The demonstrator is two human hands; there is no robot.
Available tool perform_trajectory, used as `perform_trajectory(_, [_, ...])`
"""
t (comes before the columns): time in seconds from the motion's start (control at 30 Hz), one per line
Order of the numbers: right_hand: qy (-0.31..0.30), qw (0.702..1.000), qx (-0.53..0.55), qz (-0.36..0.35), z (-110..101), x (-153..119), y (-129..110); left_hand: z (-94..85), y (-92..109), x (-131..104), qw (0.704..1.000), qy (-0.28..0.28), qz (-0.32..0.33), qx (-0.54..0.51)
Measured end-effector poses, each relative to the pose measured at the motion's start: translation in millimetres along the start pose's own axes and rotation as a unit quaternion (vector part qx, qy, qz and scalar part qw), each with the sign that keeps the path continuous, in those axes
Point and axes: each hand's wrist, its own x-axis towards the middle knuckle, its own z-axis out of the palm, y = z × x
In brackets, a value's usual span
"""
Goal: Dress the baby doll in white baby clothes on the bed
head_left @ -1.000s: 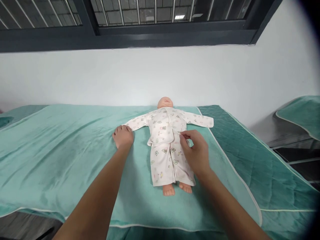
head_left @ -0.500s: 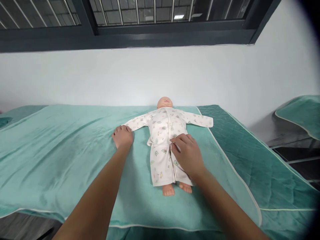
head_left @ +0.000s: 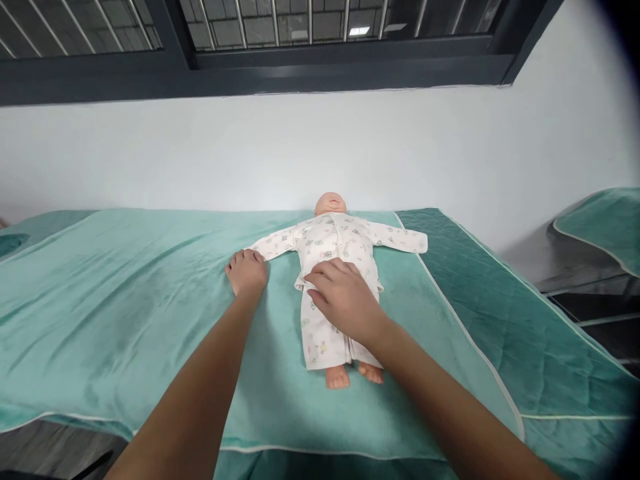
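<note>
A baby doll (head_left: 330,203) lies on its back with its head toward the wall and its bare feet toward me. It wears a white long-sleeved top (head_left: 327,239) with a small print and matching trousers (head_left: 314,337). My left hand (head_left: 247,272) lies flat on the green blanket at the cuff of the sleeve on the left, fingers stretched out. Over the doll's waist is my right hand (head_left: 345,293), fingers loosely bent and apart, seemingly holding nothing. It hides part of the top's hem and the trousers' waist; whether it touches the cloth I cannot tell.
The light green blanket (head_left: 150,320) with pale piping covers the bed. A darker quilted cover (head_left: 490,307) extends to the right. Behind stands a white wall (head_left: 225,153) below a barred window (head_left: 310,67). Another green-covered piece (head_left: 605,223) is at far right.
My right hand has moved left across the doll's waist, from the middle of the trousers toward the left side of the hem. My left hand has stayed in place.
</note>
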Motion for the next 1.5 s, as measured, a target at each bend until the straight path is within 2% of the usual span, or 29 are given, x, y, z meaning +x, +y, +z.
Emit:
perform_trajectory(0.13, [-0.053,0.995,-0.077,-0.045,15,24,-10,-1.4,1,-1,1.000,0.006,0.001,0.002])
perform_trajectory(0.23, [-0.084,0.990,-0.097,-0.058,24,29,-13,-1.9,0,-1,1.000,0.007,0.005,-0.002])
perform_trajectory(0.3, [-0.100,0.989,-0.092,-0.059,24,27,-14,-1.5,-1,-1,1.000,0.006,0.007,-0.006])
perform_trajectory(0.4, [-0.111,0.990,-0.057,-0.059,14,16,-18,0.2,-2,-1,1.000,0.005,0.005,-0.017])
perform_trajectory(0.5, [-0.079,0.996,0.037,-0.030,-6,-8,-22,2.3,-2,0,0.999,0.006,0.002,-0.033])
perform_trajectory(0.6, [0.003,0.991,0.128,0.042,-24,-45,-20,1.8,-2,3,0.998,0.005,-0.005,-0.055])
perform_trajectory(0.7, [0.091,0.970,0.172,0.144,-31,-90,-7,-5.2,-4,5,0.996,0.002,-0.019,-0.087])
perform_trajectory(0.77, [0.116,0.952,0.187,0.213,-28,-119,3,-13.4,-7,1,0.994,0.008,-0.027,-0.107])
perform_trajectory(0.83, [0.109,0.943,0.189,0.252,-23,-142,10,-22.8,-9,-10,0.991,0.022,-0.018,-0.131])
perform_trajectory(0.9, [0.082,0.944,0.186,0.259,-16,-157,11,-31.4,-7,-30,0.985,0.021,0.020,-0.169])
perform_trajectory(1.0, [0.039,0.952,0.168,0.251,-10,-166,5,-40.8,6,-66,0.966,-0.027,0.105,-0.236])
perform_trajectory(1.13, [0.041,0.951,0.146,0.270,-7,-165,-7,-49.3,30,-101,0.959,-0.093,0.165,-0.209])
perform_trajectory(1.23, [0.056,0.947,0.141,0.285,-3,-161,-10,-53.7,40,-110,0.964,-0.111,0.185,-0.154])
perform_trajectory(1.33, [0.065,0.938,0.152,0.305,0,-157,-10,-57.0,39,-116,0.956,-0.114,0.232,-0.143])
perform_trajectory(1.4, [0.067,0.930,0.172,0.317,1,-155,-9,-61.4,34,-125,0.944,-0.123,0.250,-0.175])
perform_trajectory(1.5, [0.073,0.902,0.266,0.331,-7,-151,-12,-76.0,28,-152,0.922,-0.119,0.229,-0.289])
